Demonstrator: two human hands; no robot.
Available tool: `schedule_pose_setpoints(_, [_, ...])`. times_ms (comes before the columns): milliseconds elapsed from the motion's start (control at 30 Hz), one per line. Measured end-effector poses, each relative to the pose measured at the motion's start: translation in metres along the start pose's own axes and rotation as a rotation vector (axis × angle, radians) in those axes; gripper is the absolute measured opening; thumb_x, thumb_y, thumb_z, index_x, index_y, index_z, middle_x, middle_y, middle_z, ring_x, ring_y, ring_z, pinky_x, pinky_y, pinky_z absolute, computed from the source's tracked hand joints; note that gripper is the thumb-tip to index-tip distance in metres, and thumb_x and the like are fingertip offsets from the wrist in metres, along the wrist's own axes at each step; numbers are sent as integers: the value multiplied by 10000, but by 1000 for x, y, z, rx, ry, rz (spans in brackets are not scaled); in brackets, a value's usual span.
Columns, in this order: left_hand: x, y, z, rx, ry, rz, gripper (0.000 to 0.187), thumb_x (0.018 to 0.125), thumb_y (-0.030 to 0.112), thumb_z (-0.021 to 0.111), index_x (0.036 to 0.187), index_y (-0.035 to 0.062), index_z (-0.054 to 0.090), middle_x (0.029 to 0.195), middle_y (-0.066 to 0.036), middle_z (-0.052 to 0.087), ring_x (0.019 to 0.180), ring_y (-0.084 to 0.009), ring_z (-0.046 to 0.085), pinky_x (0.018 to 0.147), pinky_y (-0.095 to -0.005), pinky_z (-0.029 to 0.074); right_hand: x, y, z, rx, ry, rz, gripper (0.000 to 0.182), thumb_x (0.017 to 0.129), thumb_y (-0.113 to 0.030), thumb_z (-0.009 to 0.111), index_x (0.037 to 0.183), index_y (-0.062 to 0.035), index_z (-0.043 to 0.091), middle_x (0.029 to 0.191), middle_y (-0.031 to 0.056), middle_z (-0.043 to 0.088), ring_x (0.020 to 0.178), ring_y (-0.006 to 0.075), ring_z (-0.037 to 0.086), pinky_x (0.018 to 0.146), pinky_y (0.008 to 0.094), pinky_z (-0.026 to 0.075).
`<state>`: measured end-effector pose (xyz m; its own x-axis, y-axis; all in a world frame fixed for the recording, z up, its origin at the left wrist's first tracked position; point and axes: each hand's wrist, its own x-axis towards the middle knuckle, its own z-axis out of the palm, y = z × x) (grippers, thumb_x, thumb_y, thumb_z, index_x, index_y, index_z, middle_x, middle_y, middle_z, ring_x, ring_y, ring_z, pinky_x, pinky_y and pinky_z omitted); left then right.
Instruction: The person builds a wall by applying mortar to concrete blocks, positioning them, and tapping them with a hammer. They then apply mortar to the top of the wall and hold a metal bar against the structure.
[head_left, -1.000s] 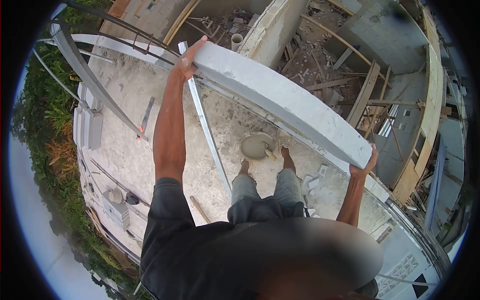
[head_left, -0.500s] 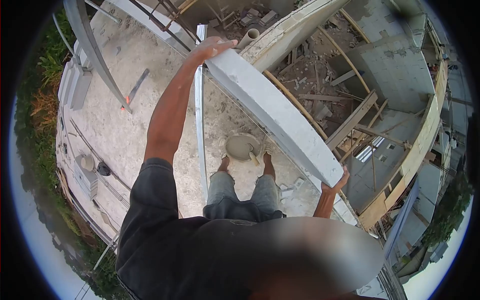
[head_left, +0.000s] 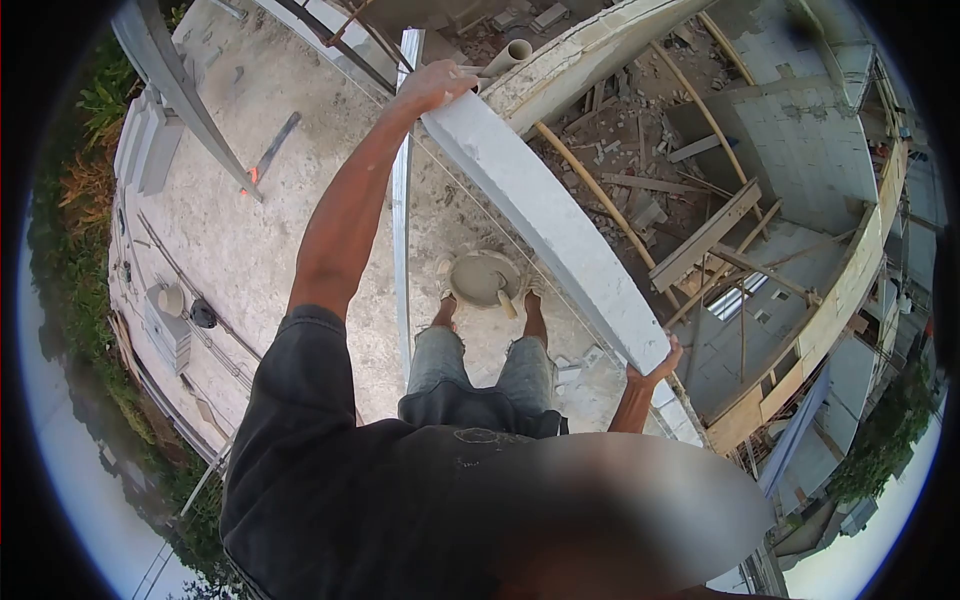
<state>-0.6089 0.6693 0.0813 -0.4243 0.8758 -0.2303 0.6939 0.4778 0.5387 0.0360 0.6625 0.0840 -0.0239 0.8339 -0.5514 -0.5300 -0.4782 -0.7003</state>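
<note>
A long pale lightweight concrete block (head_left: 545, 215) spans diagonally in front of me, along the floor edge. My left hand (head_left: 437, 87) is closed over its far end, next to an upright metal profile (head_left: 402, 210). At the near right end, my right hand (head_left: 656, 366) grips the block's corner, its fingers partly hidden. A taut string (head_left: 480, 203) runs beside the block on my side. Between my feet is a round basin (head_left: 456, 293) of grey mortar, with a tool's handle (head_left: 507, 304) leaning over its rim. Whether the block rests on anything beneath is hidden.
Right of the block lies a deep drop into rooms with rubble, bamboo poles (head_left: 600, 190) and planks (head_left: 705, 237). A pipe (head_left: 508, 57) stands by my left hand. On the left are a slanting metal post (head_left: 190, 90), stacked blocks (head_left: 150, 150) and a bucket (head_left: 171, 300).
The block's near right end, with my right hand on it, has shifted left in view. Less of the block's near side face shows. Both hands keep their hold.
</note>
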Motion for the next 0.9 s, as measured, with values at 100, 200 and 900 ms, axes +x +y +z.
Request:
schedule_pose_setpoints(100, [10, -25, 12, 65, 43, 104, 458, 916, 504, 637, 1108, 97, 724, 1079, -153, 708, 996, -328, 674, 867, -394, 512, -7, 3, 12, 8, 25, 7, 238, 928, -317, 564, 891, -87, 615, 855, 31, 651, 851, 201, 665, 796, 380, 543])
schedule_pose_setpoints(200, [-4, 24, -16, -18, -50, -63, 553, 866, 581, 646, 1045, 63, 717, 1034, -172, 718, 967, -332, 683, 860, -402, 512, -4, 5, 5, -35, 35, 11, 242, 925, -335, 571, 914, -97, 614, 865, 27, 652, 855, 204, 661, 802, 381, 534])
schedule_pose_setpoints(900, [-112, 119, -12, 343, -74, 229, 697, 888, 550, 644, 1476, 210, 487, 1585, -114, 359, 1489, -371, 266, 1185, -636, 222, -3, -19, 24, -1009, -99, -194, 339, 949, -359, 684, 1045, -41, 614, 1002, 83, 639, 935, 194, 597, 897, 352, 460])
